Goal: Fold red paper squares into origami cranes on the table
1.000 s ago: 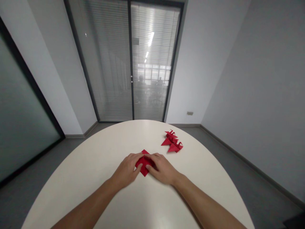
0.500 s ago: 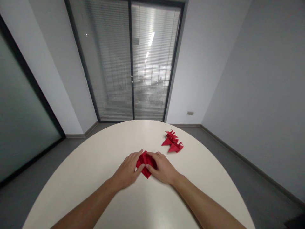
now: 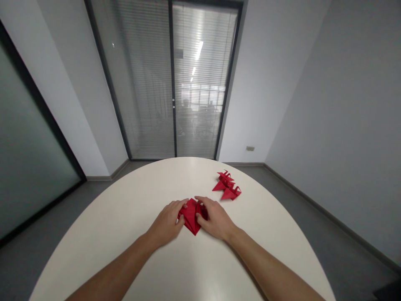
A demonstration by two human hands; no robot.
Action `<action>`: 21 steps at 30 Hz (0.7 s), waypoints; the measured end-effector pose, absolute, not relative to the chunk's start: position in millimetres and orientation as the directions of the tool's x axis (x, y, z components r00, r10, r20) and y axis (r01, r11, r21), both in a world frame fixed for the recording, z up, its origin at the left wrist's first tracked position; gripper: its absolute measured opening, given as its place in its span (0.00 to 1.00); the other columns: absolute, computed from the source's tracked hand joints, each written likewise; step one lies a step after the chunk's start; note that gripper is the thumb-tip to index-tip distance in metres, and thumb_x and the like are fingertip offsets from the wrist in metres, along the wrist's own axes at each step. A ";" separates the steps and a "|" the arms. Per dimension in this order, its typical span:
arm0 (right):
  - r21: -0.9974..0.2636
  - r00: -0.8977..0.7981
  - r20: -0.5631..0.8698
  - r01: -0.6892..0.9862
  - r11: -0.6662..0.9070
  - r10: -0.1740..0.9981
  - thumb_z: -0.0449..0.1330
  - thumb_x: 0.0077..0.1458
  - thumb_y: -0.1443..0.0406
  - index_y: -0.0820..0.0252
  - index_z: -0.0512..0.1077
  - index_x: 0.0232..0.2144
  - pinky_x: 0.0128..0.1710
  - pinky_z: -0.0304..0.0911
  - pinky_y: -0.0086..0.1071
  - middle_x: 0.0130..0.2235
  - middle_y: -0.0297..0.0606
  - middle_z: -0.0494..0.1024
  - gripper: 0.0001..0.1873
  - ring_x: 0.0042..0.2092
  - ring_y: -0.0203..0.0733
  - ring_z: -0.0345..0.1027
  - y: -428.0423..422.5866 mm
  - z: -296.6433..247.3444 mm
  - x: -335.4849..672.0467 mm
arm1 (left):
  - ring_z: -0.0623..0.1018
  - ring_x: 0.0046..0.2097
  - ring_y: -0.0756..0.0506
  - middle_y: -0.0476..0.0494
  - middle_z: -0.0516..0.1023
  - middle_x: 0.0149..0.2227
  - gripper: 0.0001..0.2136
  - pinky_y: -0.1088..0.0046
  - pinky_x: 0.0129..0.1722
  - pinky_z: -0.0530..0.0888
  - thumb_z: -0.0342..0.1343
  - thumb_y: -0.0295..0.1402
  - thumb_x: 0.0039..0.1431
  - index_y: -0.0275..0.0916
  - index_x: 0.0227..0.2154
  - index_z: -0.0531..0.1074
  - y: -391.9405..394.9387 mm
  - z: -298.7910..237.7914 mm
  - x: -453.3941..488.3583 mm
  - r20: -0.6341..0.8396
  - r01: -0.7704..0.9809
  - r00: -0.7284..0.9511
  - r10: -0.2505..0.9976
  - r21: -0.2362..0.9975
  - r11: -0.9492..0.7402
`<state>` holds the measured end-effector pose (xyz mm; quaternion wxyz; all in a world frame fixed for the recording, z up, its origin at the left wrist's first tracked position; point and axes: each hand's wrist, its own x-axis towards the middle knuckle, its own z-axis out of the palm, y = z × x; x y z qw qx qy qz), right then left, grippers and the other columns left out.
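A piece of folded red paper (image 3: pixel 191 218) lies on the white oval table (image 3: pixel 131 217) in front of me. My left hand (image 3: pixel 166 223) presses on its left side, fingertips curled onto the paper. On the paper's right side rests my right hand (image 3: pixel 215 218), with the thumb on the fold and the fingers bent over the far edge. Both hands pinch and hold the paper down. Its lower point sticks out between my thumbs.
Several finished red paper cranes (image 3: pixel 227 187) sit in a small pile further back on the right. Beyond the table are glass doors with blinds (image 3: pixel 172 83), grey walls and grey floor. The table edge curves away on both sides.
The paper's far corner has been folded in toward me, and its lower point now shows more between my thumbs. Both hands shifted slightly on the paper.
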<state>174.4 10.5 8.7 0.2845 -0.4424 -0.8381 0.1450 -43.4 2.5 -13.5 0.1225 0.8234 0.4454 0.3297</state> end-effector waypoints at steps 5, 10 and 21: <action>-0.497 -0.435 0.345 0.668 0.554 0.832 0.55 0.51 0.72 0.59 0.64 0.59 0.50 0.63 0.38 0.51 0.44 0.76 0.30 0.47 0.46 0.71 9.9 9.8 174.4 | 0.75 0.46 0.42 0.43 0.78 0.43 0.13 0.62 0.49 0.72 0.50 0.21 0.58 0.42 0.41 0.74 -0.7 -3.6 -40.8 0.433 0.653 0.422 0.797 0.465 -0.598; -0.510 -0.432 0.351 0.655 0.557 0.830 0.54 0.51 0.75 0.58 0.70 0.51 0.47 0.64 0.34 0.48 0.41 0.76 0.24 0.45 0.43 0.71 8.4 12.5 174.3 | 0.75 0.44 0.43 0.45 0.79 0.40 0.09 0.65 0.46 0.72 0.51 0.23 0.59 0.42 0.37 0.74 -1.6 0.2 -41.0 0.440 0.673 0.391 0.808 0.462 -0.578; -0.492 -0.362 0.380 0.700 0.517 0.851 0.55 0.54 0.72 0.57 0.71 0.37 0.37 0.60 0.30 0.40 0.36 0.74 0.09 0.37 0.38 0.68 9.6 9.7 173.8 | 0.76 0.37 0.45 0.47 0.79 0.36 0.08 0.69 0.40 0.70 0.48 0.27 0.63 0.41 0.37 0.73 -2.0 0.5 -42.7 0.416 0.758 0.224 0.881 0.494 -0.426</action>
